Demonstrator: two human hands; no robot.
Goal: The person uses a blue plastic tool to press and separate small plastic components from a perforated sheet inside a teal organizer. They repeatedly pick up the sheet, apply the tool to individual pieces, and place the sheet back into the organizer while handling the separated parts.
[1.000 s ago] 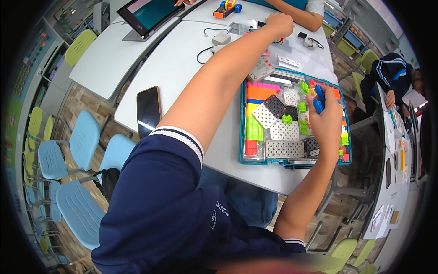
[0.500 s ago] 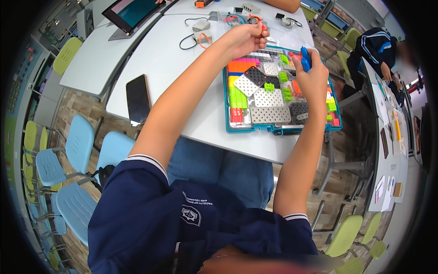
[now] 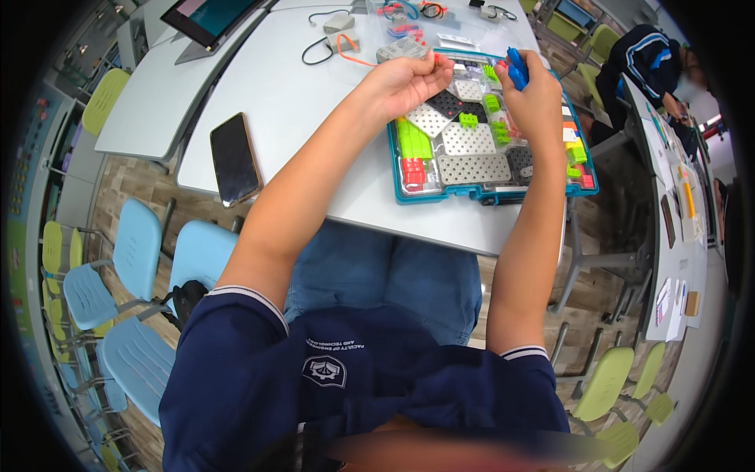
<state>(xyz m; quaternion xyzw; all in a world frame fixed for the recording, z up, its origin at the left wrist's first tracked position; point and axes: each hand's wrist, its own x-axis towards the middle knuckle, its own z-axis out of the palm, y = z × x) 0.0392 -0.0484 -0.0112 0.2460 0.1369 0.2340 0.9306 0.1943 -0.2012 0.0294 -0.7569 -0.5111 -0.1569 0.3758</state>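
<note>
a dark phone (image 3: 234,159) lies flat on the white tabletop (image 3: 314,102), near its front edge. farther back, a laptop (image 3: 208,20) with a teal screen sits on the neighbouring grey table — a grey cable (image 3: 314,49) and an orange one (image 3: 355,53) curl to its right. light blue chairs (image 3: 118,267) stand on the wood floor at left, green ones (image 3: 605,385) at lower right. another person in a dark jacket (image 3: 649,59) sits at upper right.
</note>
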